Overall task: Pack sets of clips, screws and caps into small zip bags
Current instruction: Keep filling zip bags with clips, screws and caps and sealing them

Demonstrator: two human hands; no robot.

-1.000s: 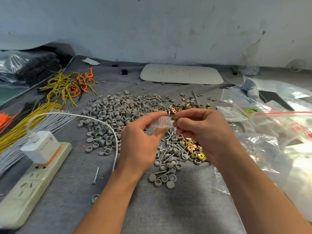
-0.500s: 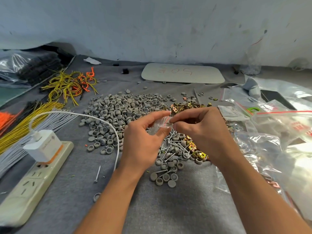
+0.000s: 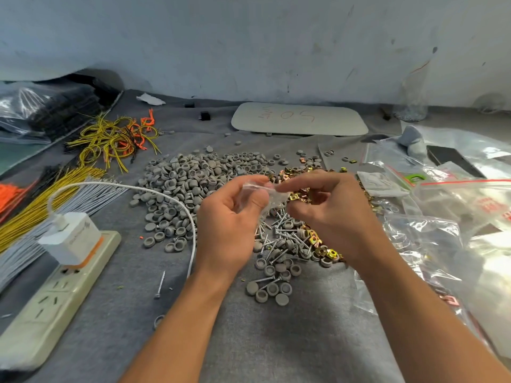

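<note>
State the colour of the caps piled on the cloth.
Grey. The caps show best in the head view, the only one.

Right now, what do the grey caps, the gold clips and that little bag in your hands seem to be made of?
The grey caps look matte and uniformly grey, probably moulded plastic or rubber. The clips are shiny yellow-gold with coppery tints, likely plated sheet metal. The small zip bag is clear, crinkled, glossy film, apparently thin plastic.
</note>
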